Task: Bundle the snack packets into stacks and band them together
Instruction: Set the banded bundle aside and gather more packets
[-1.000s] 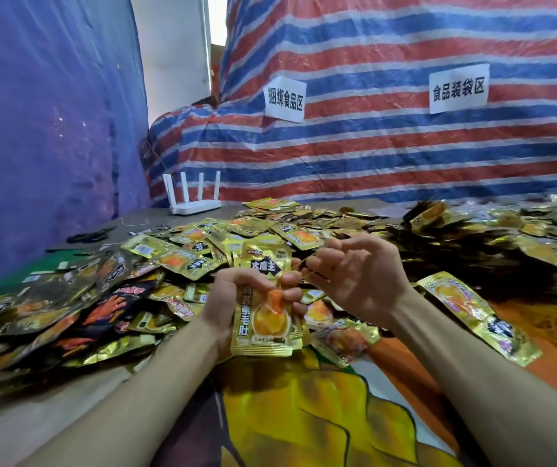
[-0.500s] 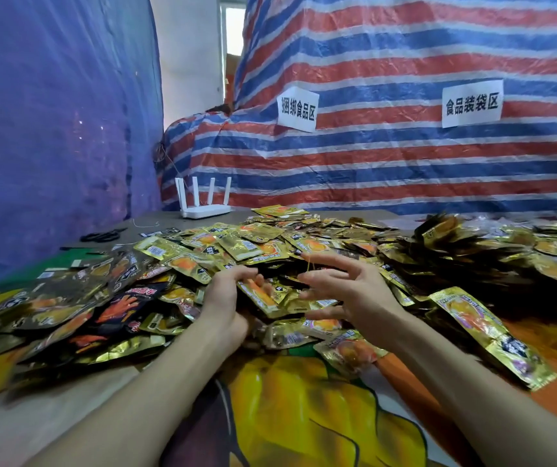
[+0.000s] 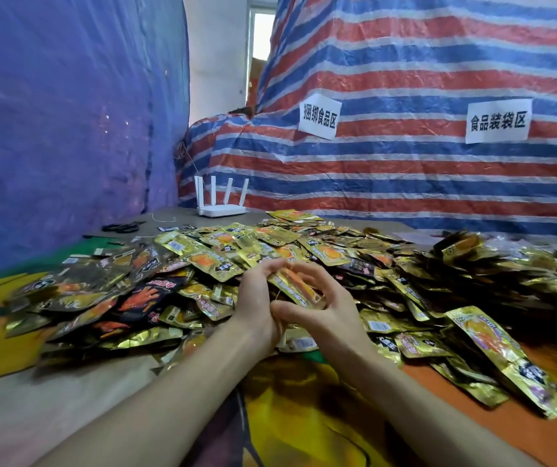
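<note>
The held pkts [image 3: 299,287] are shiny gold foil w/ an orange picture on the top one. They sit tilted, the long side running from far-left down to near-right. They are the same kind as the big heap [image 3: 270,242] of gold and dark pkts that covers the middle and right of the bench [image 3: 68,416]. How many pkts are in the hold I cannot tell: only the top one shows, and its near end is hidden behind the R thumb. The L thumb is hidden too, and the heap's left part is blurred. L hand [image 3: 256,299] lies against the left side of the held pkts w/ fingers bent over their far end. R hand [image 3: 329,310] curls round them from the right, thumb across the near end, so both hands grip them. They are just above the heap, approx. mid-bench, toward the front edge. A white router [image 3: 221,204] stands at the far edge, w/ black scissors [image 3: 123,226] nearer the left edge.
</note>
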Tool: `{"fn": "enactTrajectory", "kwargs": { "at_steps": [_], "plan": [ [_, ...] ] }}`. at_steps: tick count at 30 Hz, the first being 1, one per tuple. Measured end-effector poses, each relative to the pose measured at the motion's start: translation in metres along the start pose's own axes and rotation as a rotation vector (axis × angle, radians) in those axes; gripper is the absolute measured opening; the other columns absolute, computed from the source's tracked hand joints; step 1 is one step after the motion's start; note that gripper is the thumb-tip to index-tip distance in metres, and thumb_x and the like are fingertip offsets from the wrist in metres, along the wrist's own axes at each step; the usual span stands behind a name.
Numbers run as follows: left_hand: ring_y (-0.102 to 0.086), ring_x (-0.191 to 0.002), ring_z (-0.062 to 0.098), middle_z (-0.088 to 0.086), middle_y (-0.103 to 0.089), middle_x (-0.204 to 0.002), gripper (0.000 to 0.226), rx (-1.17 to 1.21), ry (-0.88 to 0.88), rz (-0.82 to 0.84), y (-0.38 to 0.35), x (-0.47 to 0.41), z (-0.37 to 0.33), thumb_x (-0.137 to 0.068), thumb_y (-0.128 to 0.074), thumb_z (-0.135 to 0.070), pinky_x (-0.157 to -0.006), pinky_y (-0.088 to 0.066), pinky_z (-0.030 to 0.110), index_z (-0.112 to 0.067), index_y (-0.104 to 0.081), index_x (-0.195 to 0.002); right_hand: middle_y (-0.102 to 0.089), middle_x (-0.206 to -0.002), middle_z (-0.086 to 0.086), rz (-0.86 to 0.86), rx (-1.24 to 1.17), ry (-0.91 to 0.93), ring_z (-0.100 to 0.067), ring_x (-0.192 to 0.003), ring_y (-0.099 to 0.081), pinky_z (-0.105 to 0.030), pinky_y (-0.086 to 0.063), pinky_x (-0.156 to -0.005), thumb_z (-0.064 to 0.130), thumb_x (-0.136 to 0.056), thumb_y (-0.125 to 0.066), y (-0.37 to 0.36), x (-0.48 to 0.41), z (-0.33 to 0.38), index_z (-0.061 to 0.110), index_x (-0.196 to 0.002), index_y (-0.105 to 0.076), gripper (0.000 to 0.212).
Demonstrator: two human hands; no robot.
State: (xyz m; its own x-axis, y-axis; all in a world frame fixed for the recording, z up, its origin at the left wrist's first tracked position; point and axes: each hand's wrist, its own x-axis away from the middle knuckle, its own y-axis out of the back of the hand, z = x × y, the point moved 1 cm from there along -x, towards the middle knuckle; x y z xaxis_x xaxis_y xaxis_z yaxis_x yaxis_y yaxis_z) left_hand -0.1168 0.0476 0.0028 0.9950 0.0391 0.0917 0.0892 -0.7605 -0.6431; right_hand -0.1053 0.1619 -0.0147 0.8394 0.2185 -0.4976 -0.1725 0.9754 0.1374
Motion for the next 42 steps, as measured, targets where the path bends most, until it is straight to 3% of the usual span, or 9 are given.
{"fn": "enactTrajectory", "kwargs": {
  "at_steps": [5, 11, 17, 22, 28, 32, 36, 39, 42],
  "plan": [
    [-0.075, -0.07, 0.023, 0.008, -0.076, -0.079, 0.038, 0.019, -0.08, 0.141, -0.003, -0.005, 0.001, -0.092, -0.052, -0.023, -0.057, -0.059, 0.033, -0.01, -0.081, -0.071, -0.068, -0.112, 0.033, -0.023, -0.073, 0.023, 0.016, -0.11, -0.059, -0.005, -0.048, -0.084, 0.014, -0.063, -0.089, 0.002, -0.002, -0.007, 0.035, -0.111, -0.068, 0.056],
    [-0.076, -0.078, 0.03, 0.018, -0.076, -0.088, 0.036, -0.027, -0.12, 0.232, -0.006, -0.005, -0.002, -0.084, -0.05, -0.024, -0.064, -0.062, 0.039, -0.007, -0.082, -0.084, -0.07, -0.109, -0.008, -0.098, -0.104, -0.061, -0.031, -0.103, -0.068, -0.054, -0.054, -0.093, 0.022, -0.051, -0.085, -0.003, -0.003, -0.012, 0.033, -0.089, -0.067, 0.043],
    [-0.073, -0.073, 0.033, 0.018, -0.075, -0.087, 0.035, 0.096, -0.039, 0.317, -0.001, -0.006, -0.002, -0.076, -0.053, -0.022, -0.07, -0.062, 0.047, -0.001, -0.081, -0.08, -0.059, -0.062, -0.01, -0.087, -0.763, -0.287, -0.018, -0.049, -0.058, -0.026, -0.048, -0.044, 0.011, -0.067, -0.056, 0.003, -0.008, -0.001, 0.009, -0.055, -0.062, 0.014],
    [-0.074, -0.086, 0.039, 0.023, -0.074, -0.102, 0.039, 0.094, -0.005, 0.347, -0.001, -0.009, -0.003, -0.08, -0.052, -0.024, -0.082, -0.059, 0.052, 0.001, -0.08, -0.09, -0.062, -0.063, -0.008, -0.223, -0.583, -0.244, -0.018, -0.056, -0.058, -0.027, -0.044, -0.05, 0.01, -0.087, -0.041, 0.011, -0.009, -0.005, 0.01, -0.054, -0.064, 0.04],
    [-0.073, -0.093, 0.038, 0.027, -0.072, -0.109, 0.042, 0.006, -0.041, 0.408, -0.006, -0.003, -0.005, -0.08, -0.049, -0.027, -0.078, -0.061, 0.05, -0.003, -0.08, -0.097, -0.063, -0.075, -0.015, -0.249, -0.398, -0.061, -0.029, -0.073, -0.059, -0.037, -0.048, -0.066, 0.014, -0.067, -0.049, 0.009, -0.011, -0.005, 0.012, -0.066, -0.069, 0.02],
    [-0.074, -0.095, 0.035, 0.023, -0.073, -0.11, 0.04, -0.053, -0.054, 0.397, -0.014, 0.002, 0.001, -0.08, -0.051, -0.026, -0.082, -0.061, 0.045, -0.003, -0.08, -0.096, -0.06, -0.067, -0.007, -0.334, -0.278, 0.11, -0.016, -0.059, -0.056, -0.027, -0.045, -0.05, 0.008, -0.066, -0.046, 0.018, -0.012, -0.003, 0.015, -0.064, -0.056, 0.013],
    [-0.075, -0.084, 0.026, 0.015, -0.076, -0.1, 0.04, -0.111, -0.043, 0.385, -0.012, 0.003, 0.009, -0.077, -0.052, -0.03, -0.078, -0.062, 0.039, -0.009, -0.082, -0.093, -0.065, -0.068, -0.01, -0.38, -0.39, 0.177, -0.033, -0.079, -0.072, -0.034, -0.057, -0.066, 0.005, -0.069, -0.043, 0.034, -0.019, 0.0, 0.006, -0.07, -0.053, 0.011],
    [-0.075, -0.084, 0.028, 0.018, -0.076, -0.105, 0.04, -0.086, -0.031, 0.354, -0.005, 0.002, 0.009, -0.076, -0.052, -0.029, -0.084, -0.059, 0.041, -0.008, -0.082, -0.093, -0.07, -0.077, -0.01, -0.375, -0.213, 0.115, -0.031, -0.081, -0.07, -0.038, -0.055, -0.073, 0.017, -0.075, -0.051, 0.045, -0.017, -0.003, 0.003, -0.082, -0.058, 0.017],
    [-0.073, -0.094, 0.036, 0.027, -0.071, -0.114, 0.038, -0.001, -0.063, 0.323, -0.004, -0.001, 0.003, -0.075, -0.055, -0.025, -0.091, -0.057, 0.05, -0.002, -0.081, -0.091, -0.07, -0.097, 0.007, -0.087, 0.087, 0.054, -0.007, -0.089, -0.067, -0.025, -0.054, -0.073, 0.053, -0.073, -0.075, 0.041, -0.014, -0.008, 0.021, -0.108, -0.061, 0.049]
  ]
}}
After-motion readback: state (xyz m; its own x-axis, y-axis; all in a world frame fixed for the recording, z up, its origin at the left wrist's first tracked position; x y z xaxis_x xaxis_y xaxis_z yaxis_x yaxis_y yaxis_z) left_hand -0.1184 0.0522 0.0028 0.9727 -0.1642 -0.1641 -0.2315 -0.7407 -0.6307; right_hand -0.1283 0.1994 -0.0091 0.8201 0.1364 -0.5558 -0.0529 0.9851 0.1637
